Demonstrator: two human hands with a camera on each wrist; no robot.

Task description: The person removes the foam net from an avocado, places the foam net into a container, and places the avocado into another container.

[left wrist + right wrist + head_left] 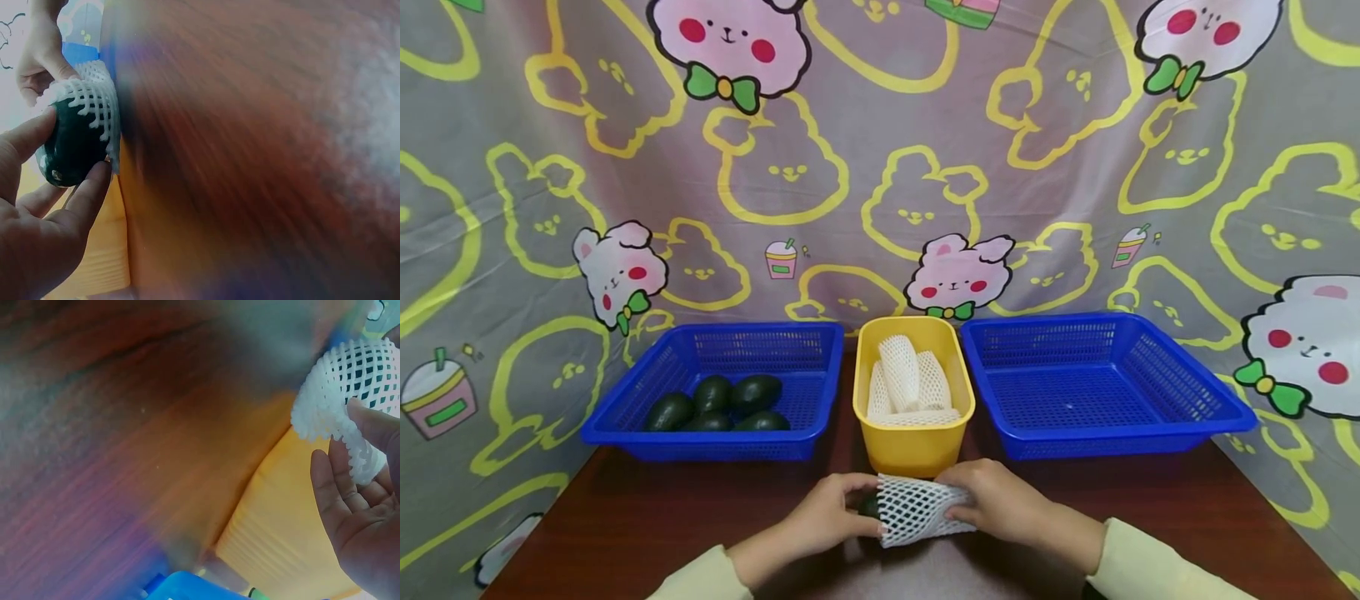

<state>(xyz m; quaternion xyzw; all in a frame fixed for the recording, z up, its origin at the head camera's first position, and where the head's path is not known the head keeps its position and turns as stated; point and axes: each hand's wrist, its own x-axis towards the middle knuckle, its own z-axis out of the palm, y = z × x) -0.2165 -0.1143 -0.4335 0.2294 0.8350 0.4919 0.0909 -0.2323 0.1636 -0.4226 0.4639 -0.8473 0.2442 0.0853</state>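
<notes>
Above the near part of the table, a dark green avocado (74, 145) sits partly inside a white foam net sleeve (913, 510). My left hand (829, 515) pinches the avocado's bare end between thumb and fingers, as the left wrist view shows. On the other side, my right hand (1000, 502) grips the sleeve with its thumb over the mesh. Green skin shows through the netting (369, 369) in the right wrist view. The sleeve's far end hangs loose around the right fingers.
A blue basket (700, 447) at left holds several avocados (756, 393). In the middle, right behind my hands, stands a yellow bin (914, 450) with several foam sleeves (898, 373). Another blue basket (1112, 437) stands at right. A patterned cloth (865, 192) hangs behind.
</notes>
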